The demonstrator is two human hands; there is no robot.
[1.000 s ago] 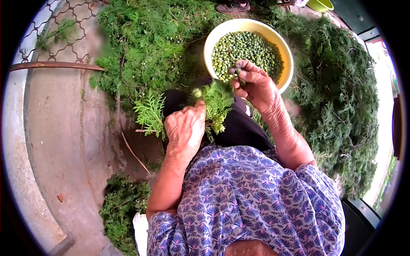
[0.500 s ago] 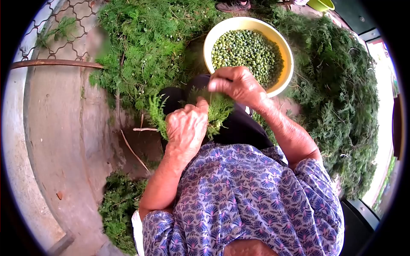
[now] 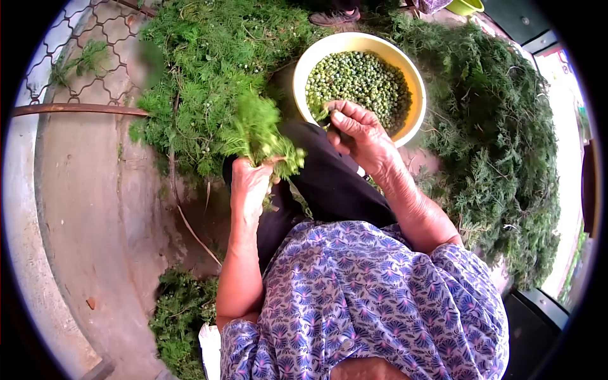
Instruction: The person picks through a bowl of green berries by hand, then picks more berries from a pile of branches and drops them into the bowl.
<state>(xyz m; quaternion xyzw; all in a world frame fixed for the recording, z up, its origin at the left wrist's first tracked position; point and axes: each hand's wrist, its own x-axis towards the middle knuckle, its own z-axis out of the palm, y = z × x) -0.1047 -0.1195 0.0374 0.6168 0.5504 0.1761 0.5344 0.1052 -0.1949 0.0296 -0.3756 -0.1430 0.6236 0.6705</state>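
at bowl [image 3: 415,88] rim, right hand [image 3: 358,133], left hand [image 3: 250,187] gripping sprig [image 3: 259,130]

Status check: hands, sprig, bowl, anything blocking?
Left hand shut on green sprig. Right hand at bowl rim, fingers over berries; closure unclear. Nothing between hands and bowl.

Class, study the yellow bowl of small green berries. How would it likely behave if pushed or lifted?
The yellow bowl is nearly full of berries, so it probably feels heavy for its size. The berries look small and round, so tipping would likely send them rolling. Greenery crowds its sides, so a push may snag rather than slide.
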